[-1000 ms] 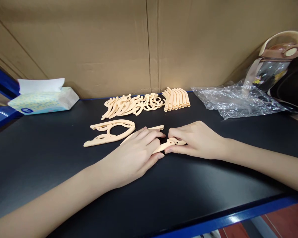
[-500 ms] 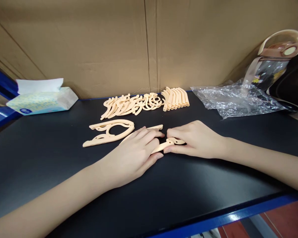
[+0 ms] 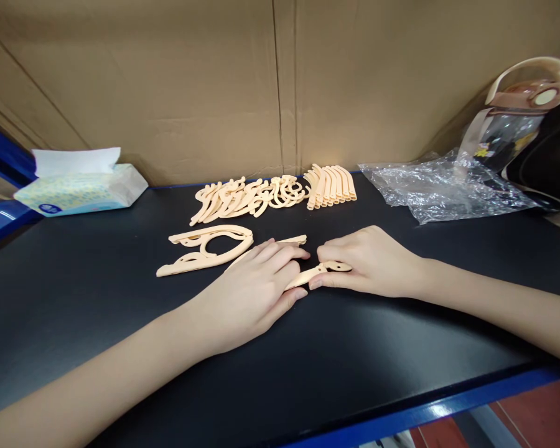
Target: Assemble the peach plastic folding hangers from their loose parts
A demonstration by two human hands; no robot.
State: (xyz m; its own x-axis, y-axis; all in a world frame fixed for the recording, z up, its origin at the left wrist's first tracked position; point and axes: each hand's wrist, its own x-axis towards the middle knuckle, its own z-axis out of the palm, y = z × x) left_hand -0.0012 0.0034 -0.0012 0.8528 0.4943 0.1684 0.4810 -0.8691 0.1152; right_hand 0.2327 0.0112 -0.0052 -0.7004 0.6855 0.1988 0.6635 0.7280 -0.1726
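Note:
A beige plastic folding hanger (image 3: 304, 277) lies low over the black tabletop between my hands. My left hand (image 3: 257, 292) is closed over its middle from above, with the thumb along the near side, and hides much of it. My right hand (image 3: 371, 261) grips the right end, where a small curved piece (image 3: 336, 266) with a hole meets the long arm. Another thin arm (image 3: 293, 240) shows beyond my left fingers; whether it joins the held hanger is hidden. Left of my left hand lies a folded hanger (image 3: 236, 252) with a round opening.
Behind lie a pile of curved hanger pieces (image 3: 231, 199), ring-shaped hooks (image 3: 284, 191) and a row of hanger arms (image 3: 331, 185). A tissue pack (image 3: 81, 190) stands at the left. A crumpled clear bag (image 3: 441, 186) and a bottle (image 3: 518, 124) are at the right, a cardboard wall (image 3: 191, 93) behind.
My right hand has shifted very slightly right, and the small curved piece at the hanger's end shows a little more. My left hand keeps its place.

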